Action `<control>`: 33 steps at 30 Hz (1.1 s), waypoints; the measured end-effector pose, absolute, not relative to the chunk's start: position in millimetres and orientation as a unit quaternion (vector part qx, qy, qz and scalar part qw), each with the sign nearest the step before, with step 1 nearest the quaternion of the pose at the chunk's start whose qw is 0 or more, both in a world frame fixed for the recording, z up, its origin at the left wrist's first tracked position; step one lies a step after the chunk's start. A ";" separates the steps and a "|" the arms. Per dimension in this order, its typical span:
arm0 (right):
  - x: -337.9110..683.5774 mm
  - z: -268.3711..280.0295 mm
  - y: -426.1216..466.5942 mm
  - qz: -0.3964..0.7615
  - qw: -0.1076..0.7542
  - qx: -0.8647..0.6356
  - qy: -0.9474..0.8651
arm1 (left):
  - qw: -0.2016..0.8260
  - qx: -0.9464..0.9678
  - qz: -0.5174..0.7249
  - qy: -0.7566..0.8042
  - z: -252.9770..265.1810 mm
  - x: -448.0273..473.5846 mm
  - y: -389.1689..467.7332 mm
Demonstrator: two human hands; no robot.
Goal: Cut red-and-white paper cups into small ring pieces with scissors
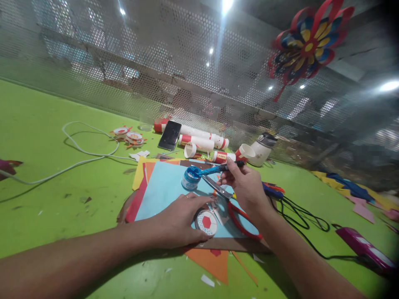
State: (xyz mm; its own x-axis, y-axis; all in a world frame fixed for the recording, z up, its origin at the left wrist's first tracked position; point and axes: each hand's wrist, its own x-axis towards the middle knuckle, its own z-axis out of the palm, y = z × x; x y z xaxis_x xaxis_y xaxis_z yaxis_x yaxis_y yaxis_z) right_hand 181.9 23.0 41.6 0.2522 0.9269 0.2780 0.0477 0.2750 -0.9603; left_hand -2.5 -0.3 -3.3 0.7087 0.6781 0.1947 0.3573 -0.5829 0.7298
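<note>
Nearby — scissors [222, 191] between the hands [182, 216], paint jar [190, 182] ahead, paper tubes [199, 143], phone [170, 136].

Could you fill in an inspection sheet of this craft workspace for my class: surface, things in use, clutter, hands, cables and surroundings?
Surface: green table, with a light blue sheet under the work.
Things in use: white disc with a red hexagon; open jar of blue paint; blue-smeared brush-like tool, its end at the jar's mouth.
Clutter: paper scrap, scissors, phone.
Hands: left hand grips the disc's edge; right hand holds the tool.
Cables: white cable looped at left; black cable beside a magenta device at right.
Surroundings: perforated screen behind; flower ornament at upper right.
</note>
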 end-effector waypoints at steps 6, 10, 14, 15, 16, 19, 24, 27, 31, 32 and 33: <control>182.6 37.2 18.6 0.350 0.621 -0.487 -0.504 | 0.344 0.856 0.224 0.313 -0.8 -4.1 -2.0; 188.4 37.5 14.1 0.332 0.603 -0.484 -0.539 | 0.345 0.856 0.224 0.313 -0.7 -3.8 -2.0; 196.6 37.2 9.8 0.321 0.577 -0.490 -0.569 | 0.347 0.854 0.221 0.317 -1.4 -3.7 -2.1; 198.9 37.8 8.8 0.318 0.575 -0.492 -0.571 | 0.348 0.853 0.221 0.320 -1.4 -3.8 -2.3; 201.0 38.7 7.7 0.314 0.576 -0.493 -0.571 | 0.348 0.853 0.220 0.321 -1.3 -3.9 -2.5; 206.0 42.2 5.0 0.303 0.587 -0.490 -0.569 | 0.346 0.856 0.219 0.317 -0.9 -4.2 -2.8; 207.8 41.0 3.0 0.308 0.595 -0.472 -0.574 | 0.346 0.857 0.221 0.312 -1.8 -4.0 -2.0; 205.5 37.3 2.3 0.309 0.579 -0.477 -0.585 | 0.340 0.860 0.224 0.307 -2.7 -3.6 -1.7; 201.0 37.2 -1.0 0.296 0.545 -0.498 -0.606 | 0.340 0.857 0.226 0.315 -4.0 -3.4 -1.7; 200.3 38.1 -2.2 0.291 0.538 -0.504 -0.610 | 0.341 0.856 0.226 0.316 -4.5 -3.4 -1.8; 200.1 39.3 -3.4 0.287 0.533 -0.509 -0.613 | 0.341 0.856 0.228 0.316 -4.9 -3.4 -1.8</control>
State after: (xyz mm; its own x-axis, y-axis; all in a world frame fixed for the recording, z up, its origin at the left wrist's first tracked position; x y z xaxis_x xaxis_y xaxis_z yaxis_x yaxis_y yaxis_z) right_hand 200.1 -3.4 39.3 0.0850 0.9288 0.3606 0.3180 0.3177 -0.8933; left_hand -3.4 -1.8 -4.9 0.6968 0.6957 0.1749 0.3852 -0.5686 0.7269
